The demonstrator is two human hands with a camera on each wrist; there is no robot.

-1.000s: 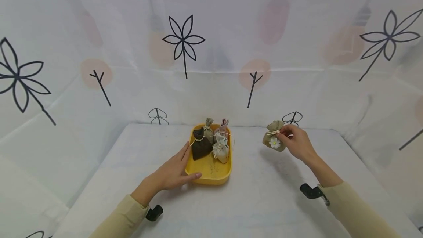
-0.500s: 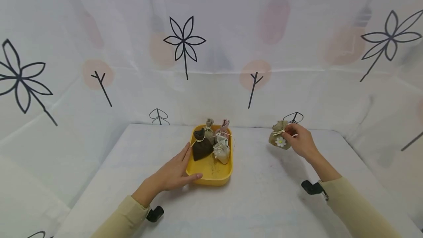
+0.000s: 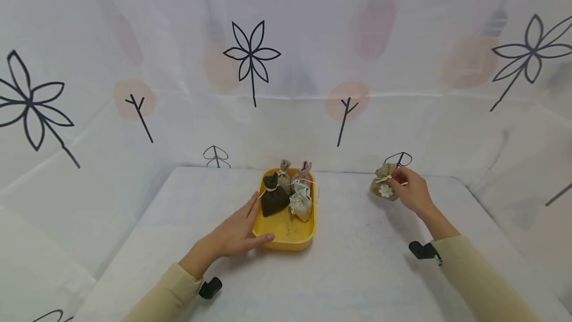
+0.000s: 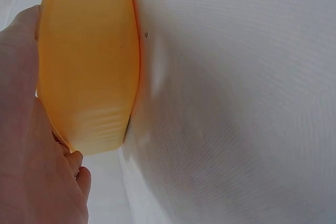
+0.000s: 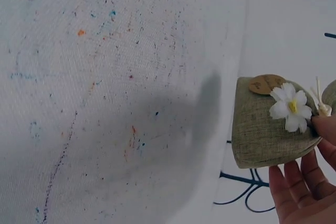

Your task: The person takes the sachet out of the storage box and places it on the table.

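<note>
My right hand (image 3: 412, 192) pinches a small olive-green drawstring pouch (image 3: 381, 183) by its tied neck, over the right side of the table. In the right wrist view this pouch (image 5: 268, 129) shows a white flower with a yellow centre and a small brown oval tag. My left hand (image 3: 234, 231) rests along the left side of a yellow tray (image 3: 286, 245), fingers straight on its wall and thumb over the near rim. Inside the tray stand several pouches: a dark brown one (image 3: 274, 201), a cream one (image 3: 302, 205), a pink one (image 3: 304, 174) and a grey-green one (image 3: 284, 178).
A white cloth covers the table (image 3: 353, 272), marked with small coloured specks in the right wrist view. Behind it hangs a white curtain (image 3: 295, 128) printed with flowers and twigs, close to the table's back edge. A black camera mount (image 3: 210, 288) sits at the left wrist.
My right hand has carried the olive-green pouch to the right, away from the tray, its shadow shifting along. The left hand and tray have stayed in place.
</note>
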